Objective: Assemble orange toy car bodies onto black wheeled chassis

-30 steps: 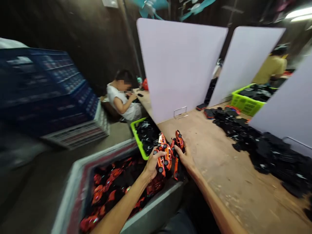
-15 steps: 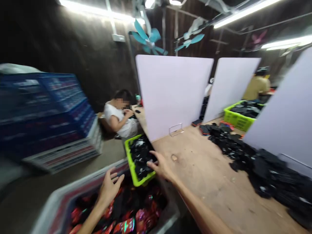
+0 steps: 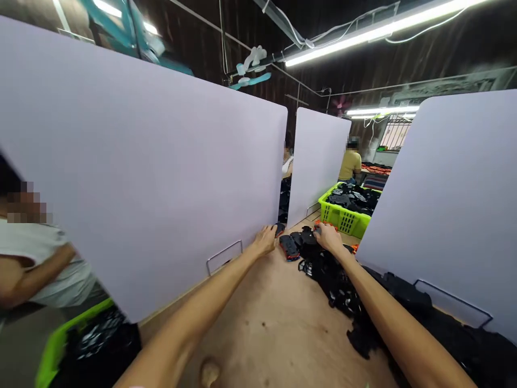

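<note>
Both my arms stretch far forward over the wooden table [image 3: 278, 328]. My left hand [image 3: 264, 241] is at the table's far end beside the big white divider [image 3: 141, 188], fingers curled onto a small black part [image 3: 279, 229]. My right hand [image 3: 328, 237] rests on the far end of a long pile of black plastic parts [image 3: 343, 293], its fingers bent down into the pieces. Between the hands lies a black part with a red edge [image 3: 289, 247].
White dividers stand in the middle [image 3: 317, 156] and at the right [image 3: 448, 205]. A green basket [image 3: 343, 218] of black parts sits behind the pile. Another green basket [image 3: 52, 350] is low on the left, by a seated person [image 3: 36, 264]. A person in yellow [image 3: 349, 163] works farther back.
My view has swung right and up, away from the bin of red toy cars. Both hands, which held cars a second ago, now reach to the table's far end.
</note>
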A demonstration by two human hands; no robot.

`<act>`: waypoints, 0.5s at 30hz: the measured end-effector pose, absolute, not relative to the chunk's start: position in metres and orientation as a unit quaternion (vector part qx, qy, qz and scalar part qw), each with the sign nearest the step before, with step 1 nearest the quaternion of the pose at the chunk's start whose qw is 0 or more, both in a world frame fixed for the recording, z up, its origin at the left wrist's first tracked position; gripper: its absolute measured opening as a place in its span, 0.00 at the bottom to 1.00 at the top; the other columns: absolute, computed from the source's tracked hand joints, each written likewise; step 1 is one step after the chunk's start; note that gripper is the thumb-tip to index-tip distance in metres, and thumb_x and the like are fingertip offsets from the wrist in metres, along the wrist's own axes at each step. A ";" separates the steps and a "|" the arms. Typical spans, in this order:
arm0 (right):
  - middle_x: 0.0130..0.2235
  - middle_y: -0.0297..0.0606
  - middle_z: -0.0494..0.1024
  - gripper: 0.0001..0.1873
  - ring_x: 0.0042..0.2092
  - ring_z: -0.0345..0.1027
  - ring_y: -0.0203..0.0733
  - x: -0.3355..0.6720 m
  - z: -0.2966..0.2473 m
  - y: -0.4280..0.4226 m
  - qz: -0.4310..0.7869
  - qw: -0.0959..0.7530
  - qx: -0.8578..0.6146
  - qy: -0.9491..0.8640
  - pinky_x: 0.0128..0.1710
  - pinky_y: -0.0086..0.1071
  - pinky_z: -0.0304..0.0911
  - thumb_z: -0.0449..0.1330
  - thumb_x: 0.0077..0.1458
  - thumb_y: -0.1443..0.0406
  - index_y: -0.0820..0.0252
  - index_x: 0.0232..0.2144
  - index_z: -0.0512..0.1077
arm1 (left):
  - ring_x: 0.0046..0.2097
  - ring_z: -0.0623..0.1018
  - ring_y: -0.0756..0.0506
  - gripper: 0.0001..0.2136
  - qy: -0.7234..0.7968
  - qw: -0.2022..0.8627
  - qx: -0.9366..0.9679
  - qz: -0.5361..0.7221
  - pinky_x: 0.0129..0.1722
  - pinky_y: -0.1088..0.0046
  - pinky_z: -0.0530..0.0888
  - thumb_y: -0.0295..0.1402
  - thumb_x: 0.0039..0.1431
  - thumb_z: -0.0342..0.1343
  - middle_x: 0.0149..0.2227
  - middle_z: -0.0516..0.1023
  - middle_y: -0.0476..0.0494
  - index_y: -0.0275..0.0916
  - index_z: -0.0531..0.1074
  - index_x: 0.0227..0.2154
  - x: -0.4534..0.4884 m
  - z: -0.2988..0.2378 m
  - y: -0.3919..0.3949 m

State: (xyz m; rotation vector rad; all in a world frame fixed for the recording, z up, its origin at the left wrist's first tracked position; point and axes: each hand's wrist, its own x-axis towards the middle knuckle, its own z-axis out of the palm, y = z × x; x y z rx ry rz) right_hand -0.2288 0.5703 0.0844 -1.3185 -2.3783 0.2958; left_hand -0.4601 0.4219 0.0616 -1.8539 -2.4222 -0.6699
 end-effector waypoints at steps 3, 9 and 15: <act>0.53 0.52 0.80 0.17 0.55 0.74 0.52 -0.226 0.092 0.611 0.082 0.205 -0.465 -0.858 0.53 0.40 0.65 0.54 0.67 0.68 0.60 0.53 0.77 | 0.60 0.75 0.36 0.20 -0.773 0.019 -0.608 -0.180 0.60 0.46 0.72 0.41 0.67 0.61 0.60 0.74 0.36 0.38 0.72 0.58 -0.468 0.047 0.471; 0.54 0.44 0.80 0.18 0.57 0.71 0.50 -0.249 0.052 0.566 0.100 0.206 -0.299 -0.926 0.58 0.38 0.63 0.59 0.68 0.55 0.53 0.55 0.77 | 0.64 0.69 0.31 0.14 -0.797 0.018 -0.569 -0.201 0.63 0.44 0.65 0.28 0.68 0.55 0.59 0.73 0.27 0.34 0.73 0.54 -0.446 0.001 0.468; 0.55 0.59 0.77 0.18 0.56 0.68 0.60 -0.289 0.004 0.482 0.099 0.198 -0.295 -0.929 0.57 0.53 0.59 0.58 0.68 0.62 0.60 0.57 0.72 | 0.56 0.74 0.31 0.16 -0.803 -0.032 -0.512 -0.302 0.57 0.46 0.68 0.25 0.66 0.49 0.59 0.69 0.25 0.37 0.71 0.54 -0.427 0.004 0.388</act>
